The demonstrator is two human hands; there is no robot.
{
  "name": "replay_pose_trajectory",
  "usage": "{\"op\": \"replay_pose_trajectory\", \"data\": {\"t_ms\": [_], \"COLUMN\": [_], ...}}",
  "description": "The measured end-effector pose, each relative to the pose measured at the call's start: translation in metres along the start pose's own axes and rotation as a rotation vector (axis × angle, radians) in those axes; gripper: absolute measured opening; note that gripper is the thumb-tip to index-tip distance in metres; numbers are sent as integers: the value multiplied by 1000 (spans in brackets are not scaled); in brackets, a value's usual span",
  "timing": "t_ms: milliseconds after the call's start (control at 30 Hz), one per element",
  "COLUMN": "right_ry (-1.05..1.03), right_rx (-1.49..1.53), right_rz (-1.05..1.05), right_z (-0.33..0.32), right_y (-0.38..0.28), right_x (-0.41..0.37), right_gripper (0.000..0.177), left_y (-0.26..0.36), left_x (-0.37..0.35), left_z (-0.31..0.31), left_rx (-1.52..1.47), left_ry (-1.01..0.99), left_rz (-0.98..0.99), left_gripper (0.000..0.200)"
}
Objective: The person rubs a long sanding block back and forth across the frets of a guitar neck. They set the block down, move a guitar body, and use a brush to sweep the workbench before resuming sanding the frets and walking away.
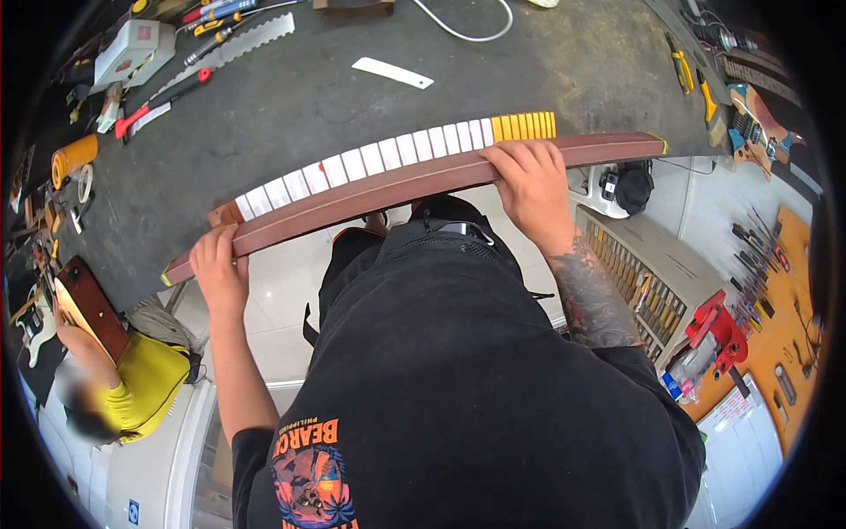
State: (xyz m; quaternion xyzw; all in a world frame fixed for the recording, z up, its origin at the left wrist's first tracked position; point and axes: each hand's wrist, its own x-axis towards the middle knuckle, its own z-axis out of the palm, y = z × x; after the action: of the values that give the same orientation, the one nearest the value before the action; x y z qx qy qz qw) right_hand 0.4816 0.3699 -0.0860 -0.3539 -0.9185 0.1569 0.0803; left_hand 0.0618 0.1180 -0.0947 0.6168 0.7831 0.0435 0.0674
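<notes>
A long reddish-brown bar with a thin pale line along its length lies across the front edge of the workbench. My left hand is closed around it near its left end, fingers over the top. Farther right, my right hand grips the same bar, its fingers curled over the upper side. Just behind the bar is a guitar neck, its fretboard covered in white strips between the frets and yellow strips at the right. The neck's brown left end shows near my left hand. The bar hides the neck's near side.
A white flat strip lies on the dark bench. Saws, screwdrivers and a white box fill the back left. Yellow-handled pliers lie at the right. A person in a yellow shirt works at the left with a guitar body.
</notes>
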Motion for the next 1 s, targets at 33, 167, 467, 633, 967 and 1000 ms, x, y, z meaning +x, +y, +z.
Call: {"op": "replay_pose_trajectory", "data": {"t_ms": [33,167,467,633,967,1000], "right_ry": [-8,-9,-1,-13,12,13], "right_rx": [40,-90,48,-39,9,48], "right_rz": [7,7,-42,-43,-73,-53], "right_z": [-2,-23,11,-11,12,15], "right_y": [-1,68,-9,70,-8,-16], "right_x": [2,-19,12,-16,11,14], "right_gripper": [46,46,43,46,30,30], "left_y": [3,60,-27,40,-26,-28], "left_x": [4,37,-4,27,0,2], "left_z": [2,7,-1,6,-3,-8], "left_rx": [-12,-36,-2,-28,52,61], "left_ry": [-6,-61,-92,-126,-89,-115], "left_rz": [13,65,-50,109,-20,-20], "left_gripper": [54,55,56,52,56,55]}}
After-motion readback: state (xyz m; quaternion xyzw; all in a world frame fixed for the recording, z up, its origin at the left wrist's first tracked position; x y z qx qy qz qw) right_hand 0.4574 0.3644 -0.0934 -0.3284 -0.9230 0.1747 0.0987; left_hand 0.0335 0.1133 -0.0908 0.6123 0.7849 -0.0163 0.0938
